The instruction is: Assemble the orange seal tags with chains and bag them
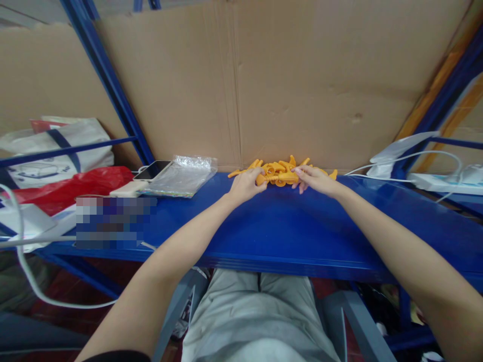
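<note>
A heap of orange-yellow plastic pieces [279,167] lies at the back of the blue table, against the cardboard. Some are long and pointed, others have round cup-like ends. At the heap's left side my left hand [245,186] is closed, thumb and fingers around the rounded end of one yellow plastic piece [281,177]. My right hand [313,179] comes in from the other side, its fingertips bent onto the right end of what looks like the same piece. Both hands partly cover the heap, and the exact finger contact is small and hard to make out.
A blue metal table [279,226] stands before a tall cardboard sheet [302,85]. On the left are a clear plastic packet [181,178], a phone [153,170], a red bag [75,183] and a white tote [75,146]. White cables [407,178] run at the right.
</note>
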`<state>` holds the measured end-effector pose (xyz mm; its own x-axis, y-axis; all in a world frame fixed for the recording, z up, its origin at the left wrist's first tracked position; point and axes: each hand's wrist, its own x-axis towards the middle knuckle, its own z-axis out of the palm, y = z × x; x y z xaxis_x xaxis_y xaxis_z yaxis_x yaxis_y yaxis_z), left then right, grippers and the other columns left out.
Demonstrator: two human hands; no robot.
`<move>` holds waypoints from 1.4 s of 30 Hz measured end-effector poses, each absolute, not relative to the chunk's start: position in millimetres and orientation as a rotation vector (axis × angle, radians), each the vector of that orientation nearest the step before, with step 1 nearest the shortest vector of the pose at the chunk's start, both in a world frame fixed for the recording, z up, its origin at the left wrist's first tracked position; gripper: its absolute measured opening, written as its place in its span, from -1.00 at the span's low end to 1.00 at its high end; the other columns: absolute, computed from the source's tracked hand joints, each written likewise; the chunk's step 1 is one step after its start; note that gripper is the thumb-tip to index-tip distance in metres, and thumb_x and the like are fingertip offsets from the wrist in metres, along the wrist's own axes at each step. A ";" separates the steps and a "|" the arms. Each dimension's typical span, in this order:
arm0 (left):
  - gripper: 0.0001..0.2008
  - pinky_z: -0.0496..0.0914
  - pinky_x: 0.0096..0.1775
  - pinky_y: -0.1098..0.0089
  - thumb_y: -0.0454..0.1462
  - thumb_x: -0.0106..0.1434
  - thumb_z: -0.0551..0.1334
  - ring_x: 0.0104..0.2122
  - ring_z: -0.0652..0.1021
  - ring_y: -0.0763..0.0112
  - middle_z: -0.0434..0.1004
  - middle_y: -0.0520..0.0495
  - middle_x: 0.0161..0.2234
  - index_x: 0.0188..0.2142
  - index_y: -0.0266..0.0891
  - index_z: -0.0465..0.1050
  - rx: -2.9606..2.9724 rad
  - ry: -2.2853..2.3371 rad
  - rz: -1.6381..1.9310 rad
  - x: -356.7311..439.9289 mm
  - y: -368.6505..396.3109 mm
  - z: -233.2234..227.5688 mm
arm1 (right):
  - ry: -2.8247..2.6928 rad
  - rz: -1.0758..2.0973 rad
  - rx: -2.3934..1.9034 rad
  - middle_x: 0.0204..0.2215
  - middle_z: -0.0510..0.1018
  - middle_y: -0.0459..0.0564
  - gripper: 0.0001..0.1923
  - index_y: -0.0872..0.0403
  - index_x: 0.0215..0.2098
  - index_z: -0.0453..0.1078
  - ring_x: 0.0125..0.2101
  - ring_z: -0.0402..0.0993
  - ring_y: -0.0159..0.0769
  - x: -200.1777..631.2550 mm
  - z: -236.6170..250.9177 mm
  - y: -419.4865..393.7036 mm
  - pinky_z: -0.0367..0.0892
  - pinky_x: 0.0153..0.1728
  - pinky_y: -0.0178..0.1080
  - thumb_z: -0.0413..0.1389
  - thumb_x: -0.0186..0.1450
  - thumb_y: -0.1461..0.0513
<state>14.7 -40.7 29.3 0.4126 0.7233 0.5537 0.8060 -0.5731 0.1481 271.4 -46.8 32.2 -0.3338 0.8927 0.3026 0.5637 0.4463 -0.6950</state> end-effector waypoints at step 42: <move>-0.70 0.48 -0.16 0.36 -0.12 0.25 0.33 -0.15 0.63 0.24 0.64 -0.15 -0.15 -0.10 -0.24 0.45 -2.376 -1.189 -0.989 10.8 -22.7 14.2 | -1.843 0.926 -1.128 -0.25 0.67 0.11 -0.63 0.06 -0.18 0.47 -0.35 0.64 -0.22 270.9 28.5 -44.8 0.55 -0.14 -0.07 0.28 0.23 -0.03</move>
<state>10.8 -22.7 14.2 0.4187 0.5813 0.6977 0.7919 -0.6098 0.0328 270.9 -44.8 28.5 -0.3114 0.9208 0.2349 0.3609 0.3433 -0.8672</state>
